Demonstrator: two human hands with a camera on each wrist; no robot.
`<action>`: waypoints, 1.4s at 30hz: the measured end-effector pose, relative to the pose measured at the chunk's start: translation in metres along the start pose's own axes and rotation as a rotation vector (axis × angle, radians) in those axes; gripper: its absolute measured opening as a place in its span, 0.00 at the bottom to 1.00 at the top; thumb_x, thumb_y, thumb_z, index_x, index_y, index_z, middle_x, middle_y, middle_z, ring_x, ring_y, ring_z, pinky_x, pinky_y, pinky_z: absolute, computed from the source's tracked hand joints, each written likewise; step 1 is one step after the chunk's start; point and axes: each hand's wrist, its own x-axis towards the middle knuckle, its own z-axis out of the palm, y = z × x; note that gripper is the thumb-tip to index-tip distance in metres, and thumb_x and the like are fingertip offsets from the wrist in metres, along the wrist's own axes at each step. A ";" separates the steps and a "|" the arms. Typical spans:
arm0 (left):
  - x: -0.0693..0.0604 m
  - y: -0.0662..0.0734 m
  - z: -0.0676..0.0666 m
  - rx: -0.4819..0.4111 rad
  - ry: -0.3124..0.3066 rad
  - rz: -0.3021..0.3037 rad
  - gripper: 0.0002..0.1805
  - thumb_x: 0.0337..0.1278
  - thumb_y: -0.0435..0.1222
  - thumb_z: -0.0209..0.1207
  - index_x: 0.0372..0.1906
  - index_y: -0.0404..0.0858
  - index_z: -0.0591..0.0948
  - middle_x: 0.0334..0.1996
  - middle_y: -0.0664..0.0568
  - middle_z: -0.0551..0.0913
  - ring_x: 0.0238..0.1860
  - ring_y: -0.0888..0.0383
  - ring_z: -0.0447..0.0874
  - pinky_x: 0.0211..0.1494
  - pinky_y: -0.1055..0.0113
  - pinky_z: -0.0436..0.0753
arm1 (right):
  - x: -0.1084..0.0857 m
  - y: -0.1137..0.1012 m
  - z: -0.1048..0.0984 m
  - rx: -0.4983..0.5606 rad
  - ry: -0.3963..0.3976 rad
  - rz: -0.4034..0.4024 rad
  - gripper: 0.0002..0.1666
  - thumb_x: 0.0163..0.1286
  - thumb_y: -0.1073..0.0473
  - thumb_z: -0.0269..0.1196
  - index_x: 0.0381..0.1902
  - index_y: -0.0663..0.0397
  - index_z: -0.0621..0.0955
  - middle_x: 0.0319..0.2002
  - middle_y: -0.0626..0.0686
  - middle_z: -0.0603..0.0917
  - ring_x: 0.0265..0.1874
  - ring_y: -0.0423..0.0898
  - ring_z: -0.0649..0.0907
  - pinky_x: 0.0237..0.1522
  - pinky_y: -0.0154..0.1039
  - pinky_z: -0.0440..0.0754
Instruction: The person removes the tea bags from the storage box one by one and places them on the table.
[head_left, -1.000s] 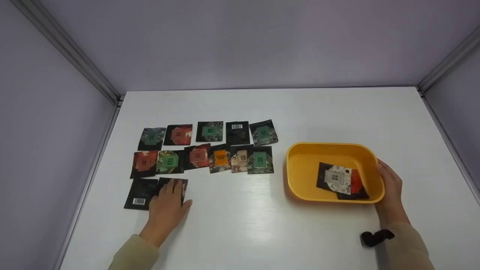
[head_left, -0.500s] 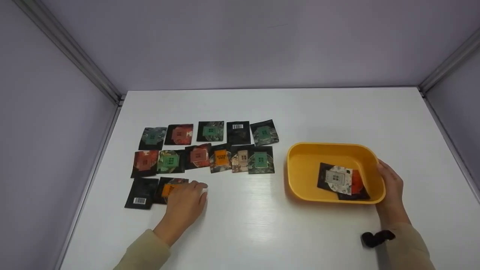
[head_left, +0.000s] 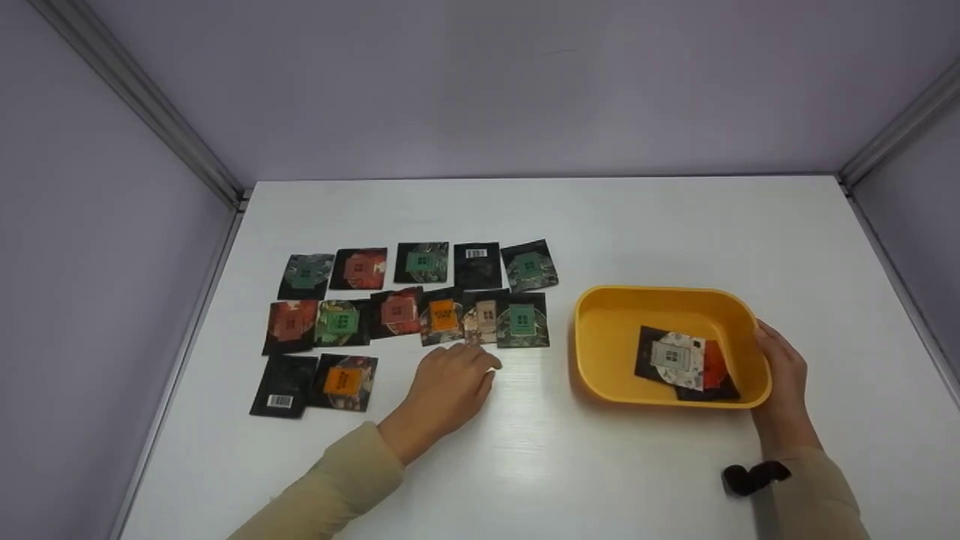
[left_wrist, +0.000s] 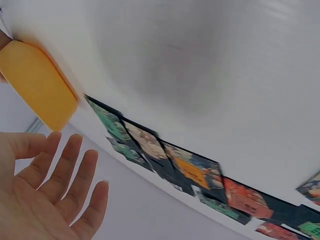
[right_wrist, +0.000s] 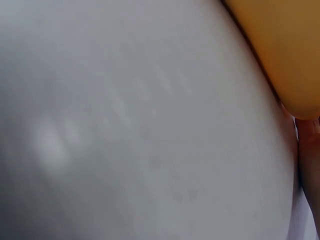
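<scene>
In the head view my left hand (head_left: 450, 384) hovers near the middle of the table, in front of the middle row of flat square sachets. Its fingers are loosely bent and hold nothing, and the left wrist view shows the bare palm (left_wrist: 45, 205). Nearest to it are a beige sachet (head_left: 484, 316) and a green one (head_left: 521, 320). My right hand (head_left: 781, 371) grips the right end of a yellow plastic bin (head_left: 600, 337), fingers round its outer side; the thumb is hidden. Inside lie a white-patterned sachet (head_left: 675, 358) and a red one (head_left: 715, 365) partly under it.
Sachets lie in three rows on the left. The front row has a barcoded black sachet (head_left: 281, 386) and an orange-labelled one (head_left: 343, 382). A black object (head_left: 754, 478) is by the right sleeve. Grey walls (head_left: 480, 90) bound the white table (head_left: 675, 232).
My left hand has slid off the orange-labelled sachet and moved right across the table, uncovering that sachet fully. The right hand and the bin have stayed in place.
</scene>
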 end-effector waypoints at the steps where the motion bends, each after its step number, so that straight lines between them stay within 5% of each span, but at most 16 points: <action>1: 0.004 0.003 -0.001 0.000 0.003 0.024 0.07 0.66 0.38 0.60 0.43 0.45 0.86 0.39 0.54 0.86 0.43 0.54 0.85 0.45 0.57 0.83 | 0.000 0.000 0.000 -0.002 -0.003 0.003 0.32 0.74 0.45 0.59 0.72 0.47 0.69 0.65 0.45 0.73 0.60 0.41 0.72 0.53 0.26 0.76; 9: 0.044 0.033 -0.010 0.007 0.006 0.130 0.09 0.70 0.40 0.56 0.45 0.47 0.86 0.41 0.56 0.86 0.43 0.56 0.84 0.48 0.59 0.82 | -0.001 -0.001 0.001 0.008 -0.007 0.020 0.32 0.74 0.45 0.59 0.72 0.46 0.70 0.65 0.43 0.73 0.60 0.38 0.72 0.54 0.26 0.75; 17: 0.092 0.089 -0.018 0.069 0.033 0.327 0.13 0.72 0.42 0.52 0.48 0.50 0.86 0.42 0.60 0.85 0.40 0.61 0.82 0.38 0.70 0.77 | -0.002 -0.002 -0.002 0.036 0.017 0.006 0.31 0.73 0.47 0.61 0.71 0.47 0.71 0.61 0.43 0.76 0.56 0.37 0.76 0.53 0.27 0.77; 23: 0.126 0.119 -0.011 0.159 -0.067 0.466 0.15 0.74 0.43 0.48 0.51 0.50 0.84 0.43 0.61 0.84 0.40 0.62 0.81 0.38 0.70 0.77 | -0.001 0.003 -0.002 0.021 0.012 -0.039 0.30 0.73 0.47 0.60 0.70 0.50 0.72 0.60 0.45 0.78 0.55 0.39 0.77 0.52 0.28 0.78; 30: 0.159 0.129 0.007 0.185 -0.203 0.605 0.14 0.73 0.36 0.49 0.49 0.51 0.85 0.40 0.61 0.84 0.37 0.63 0.79 0.33 0.72 0.74 | 0.000 0.004 0.001 0.015 -0.014 -0.053 0.29 0.74 0.48 0.60 0.69 0.51 0.73 0.61 0.47 0.78 0.57 0.41 0.75 0.53 0.28 0.77; 35: 0.178 0.138 0.020 0.174 -0.276 0.618 0.15 0.73 0.35 0.49 0.50 0.50 0.85 0.41 0.60 0.84 0.35 0.64 0.80 0.35 0.73 0.77 | 0.000 0.003 0.000 0.003 -0.012 -0.039 0.30 0.74 0.47 0.59 0.69 0.50 0.73 0.61 0.46 0.78 0.57 0.40 0.75 0.53 0.28 0.77; 42: 0.194 0.157 0.035 0.275 -0.426 0.565 0.15 0.73 0.37 0.50 0.53 0.54 0.83 0.44 0.61 0.82 0.38 0.64 0.77 0.40 0.72 0.77 | 0.000 0.002 0.000 0.051 -0.010 -0.037 0.30 0.73 0.48 0.62 0.68 0.51 0.74 0.59 0.46 0.79 0.55 0.40 0.76 0.53 0.29 0.78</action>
